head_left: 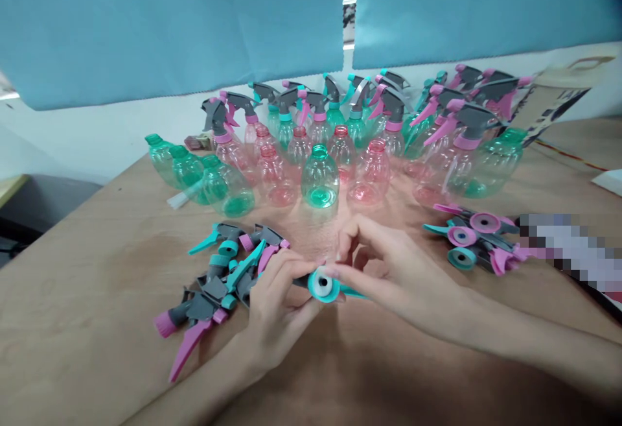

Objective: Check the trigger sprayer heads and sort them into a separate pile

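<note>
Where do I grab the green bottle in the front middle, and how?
I'd pinch the green bottle by its neck, coming from above: it stands upright, the neck is uncapped and narrower than the rounded body, and pink bottles stand on both sides.

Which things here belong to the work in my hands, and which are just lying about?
Seemingly in use:
spray head in the left hand, right hand at its collar
loose spray heads, both piles
open bottles
bottles with spray heads fitted

Apparently just lying about:
pale container, back right
pixelated flat object, right
</note>
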Motion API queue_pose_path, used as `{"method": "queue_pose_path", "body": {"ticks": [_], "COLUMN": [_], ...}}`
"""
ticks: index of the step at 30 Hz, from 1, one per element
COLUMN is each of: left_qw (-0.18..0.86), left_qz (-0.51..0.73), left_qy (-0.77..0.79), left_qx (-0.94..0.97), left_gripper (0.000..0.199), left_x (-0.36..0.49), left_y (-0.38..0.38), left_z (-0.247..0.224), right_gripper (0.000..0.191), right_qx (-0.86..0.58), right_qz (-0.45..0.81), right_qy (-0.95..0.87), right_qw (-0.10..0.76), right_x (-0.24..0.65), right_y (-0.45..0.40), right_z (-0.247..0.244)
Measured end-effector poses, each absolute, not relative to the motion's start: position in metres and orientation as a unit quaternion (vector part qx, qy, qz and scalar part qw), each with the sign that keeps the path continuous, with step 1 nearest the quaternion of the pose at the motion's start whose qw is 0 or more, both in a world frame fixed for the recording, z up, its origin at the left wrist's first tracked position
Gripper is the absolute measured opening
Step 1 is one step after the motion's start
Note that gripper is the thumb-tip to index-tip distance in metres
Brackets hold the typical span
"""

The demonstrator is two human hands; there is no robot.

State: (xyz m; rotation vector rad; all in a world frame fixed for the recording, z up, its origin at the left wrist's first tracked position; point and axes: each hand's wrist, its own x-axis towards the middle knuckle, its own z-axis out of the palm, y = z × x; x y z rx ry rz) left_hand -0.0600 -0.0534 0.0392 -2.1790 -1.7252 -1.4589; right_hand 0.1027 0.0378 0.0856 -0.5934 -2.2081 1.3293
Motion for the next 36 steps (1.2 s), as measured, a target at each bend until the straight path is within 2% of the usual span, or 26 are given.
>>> {"method": "queue_pose_path", "body": {"ticks": [4,12,15,20,24,29,31,33,36], "left_qw": [0.005,-0.011,-0.027,-0.027,-0.032,-0.043,-0.043,-0.040,-0.007], "left_qz": [-0.461,-0.448,-0.448,-0.397,-0.373,-0.406,-0.408,-0.400,-0.390], "left_qy": [-0.537,-0.541,-0.532,-0.558,-0.576,-0.574,-0.577,-0.592,-0.637], "left_qx": [-0.707,-0.712,-0.718,-0.728,-0.726,-0.710,-0.706,-0.698,-0.665], "left_gripper": [0.017,0.018,0.015,0.021,0.030,0.048,0.046,0.033,0.016], "left_x": [-0.059,-0.059,-0.060,-0.061,-0.057,-0.054,-0.056,-0.059,-0.071], "left_y": [-0.052,-0.053,-0.054,-0.056,-0.056,-0.055,-0.055,-0.055,-0.052], "left_z": [0.042,0.041,0.039,0.033,0.027,0.028,0.033,0.039,0.050], "right_gripper": [0.017,0.024,0.031,0.049,0.045,0.037,0.032,0.024,0.016], "right_qx": [-0.242,-0.206,-0.160,-0.157,-0.179,-0.217,-0.226,-0.235,-0.259], "right_qz": [0.530,0.600,0.611,0.516,0.459,0.423,0.390,0.334,0.170], "right_qy": [-0.774,-0.761,-0.765,-0.827,-0.857,-0.870,-0.885,-0.905,-0.939], "right_qw": [0.247,0.135,0.124,0.157,0.149,0.126,0.118,0.116,0.150], "right_x": [0.107,0.109,0.107,0.103,0.103,0.105,0.108,0.117,0.142], "right_y": [0.046,0.044,0.039,0.031,0.032,0.041,0.047,0.056,0.075], "right_z": [0.094,0.100,0.096,0.081,0.078,0.083,0.084,0.085,0.088]}}
